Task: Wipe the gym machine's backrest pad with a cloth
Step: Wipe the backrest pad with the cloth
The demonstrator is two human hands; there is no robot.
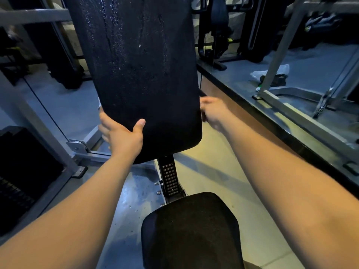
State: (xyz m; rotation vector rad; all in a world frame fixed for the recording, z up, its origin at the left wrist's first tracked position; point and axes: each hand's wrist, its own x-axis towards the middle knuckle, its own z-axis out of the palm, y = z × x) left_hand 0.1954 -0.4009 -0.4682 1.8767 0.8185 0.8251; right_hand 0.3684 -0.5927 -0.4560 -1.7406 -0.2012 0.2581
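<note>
Your left hand [121, 136] grasps the backrest pad [139, 70] at its 7 o'clock corner; your right hand [214, 113], blurred at 4 o'clock, I cannot tell. Droplets remain; no cloth is visible, so wiping seems unfinished.

We see our two forearms bare from the bottom edge of the view up to the wrists, with no sleeve, watch or band on them. Our left hand [121, 134] and our right hand [213, 113] wear no gloves and no rings.
</note>
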